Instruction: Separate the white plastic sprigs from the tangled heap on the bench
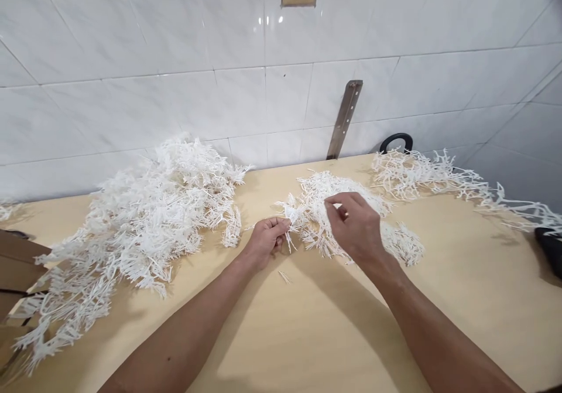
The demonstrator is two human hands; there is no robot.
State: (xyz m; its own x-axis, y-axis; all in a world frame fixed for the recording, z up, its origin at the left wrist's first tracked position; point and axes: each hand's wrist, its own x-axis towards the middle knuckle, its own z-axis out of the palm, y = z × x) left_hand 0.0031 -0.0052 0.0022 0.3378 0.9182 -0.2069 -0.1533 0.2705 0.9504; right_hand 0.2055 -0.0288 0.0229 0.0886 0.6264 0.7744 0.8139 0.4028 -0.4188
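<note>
My left hand [266, 239] pinches a small white branched sprig [290, 229], which looks like part of an artificial plant, between thumb and fingertips. Just right of it, my right hand [355, 223] is raised over a pile of white branched sprigs [322, 205]. Its thumb and index finger are pressed together; whatever they hold, if anything, is too small to make out. The right hand covers part of this pile. A small bundle of white sprigs [403, 243] lies just beyond the right wrist. Some thin loose bits [284, 277] lie on the table in front of my left hand.
A large heap of white sprigs [162, 211] spreads across the left of the wooden table [281, 340]. Looser strands [421, 173] trail along the right. A metal strip [345, 119] leans on the tiled wall. There is a black ring-shaped handle [397, 140] behind, and a brown box [20, 264] at left.
</note>
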